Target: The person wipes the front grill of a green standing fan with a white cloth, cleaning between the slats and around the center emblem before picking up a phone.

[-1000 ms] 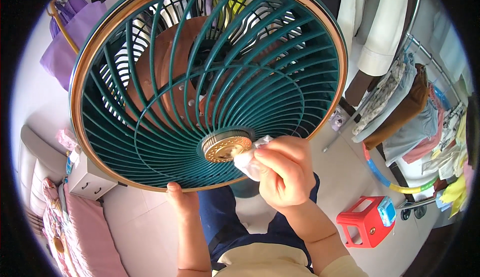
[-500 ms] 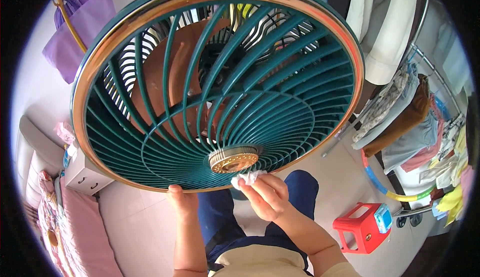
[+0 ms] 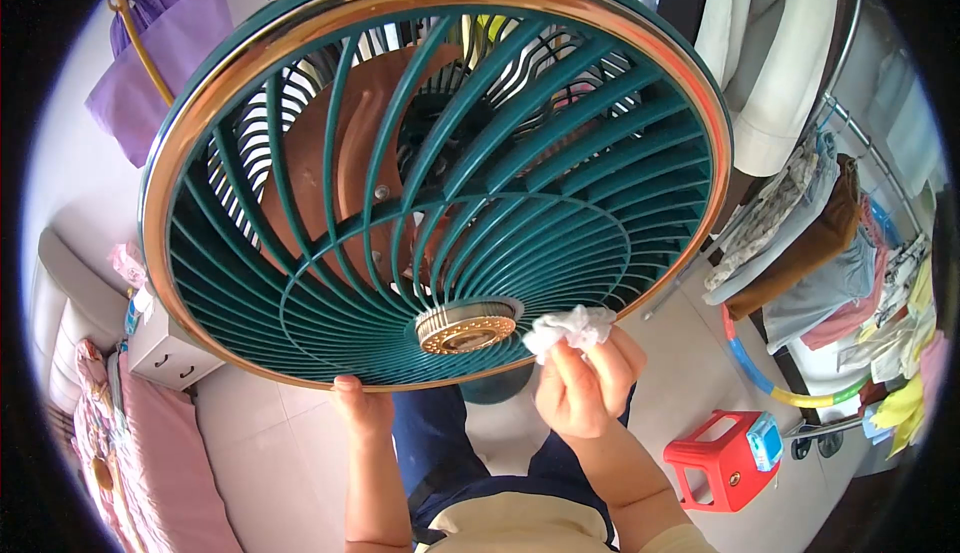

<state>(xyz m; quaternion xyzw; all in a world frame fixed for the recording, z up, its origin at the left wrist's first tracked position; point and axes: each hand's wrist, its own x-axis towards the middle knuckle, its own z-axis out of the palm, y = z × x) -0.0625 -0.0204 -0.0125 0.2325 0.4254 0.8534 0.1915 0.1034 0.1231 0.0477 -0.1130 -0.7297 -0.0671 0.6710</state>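
A large green fan [image 3: 560,243] with a copper-coloured rim and a gold centre cap fills the upper middle of the view. Brown blades show behind its curved grille bars. At the lower rim, my left hand [image 3: 362,409] grips the fan's edge, thumb on the front side; its other fingers are hidden behind. My right hand [image 3: 588,385] pinches a crumpled white tissue [image 3: 572,331] in front of the lower right grille, right of the centre cap. Whether the tissue touches the bars I cannot tell.
A red stool [image 3: 728,461] with a blue packet [image 3: 765,441] on it stands at the lower right. Clothes hang on a metal rack [image 3: 860,128] on the right. A pink-covered bed [image 3: 175,453] and a white drawer cabinet [image 3: 165,353] are on the left.
My right hand has moved right with the tissue, from just below the centre cap to the lower right of the grille. My left hand stays on the rim.
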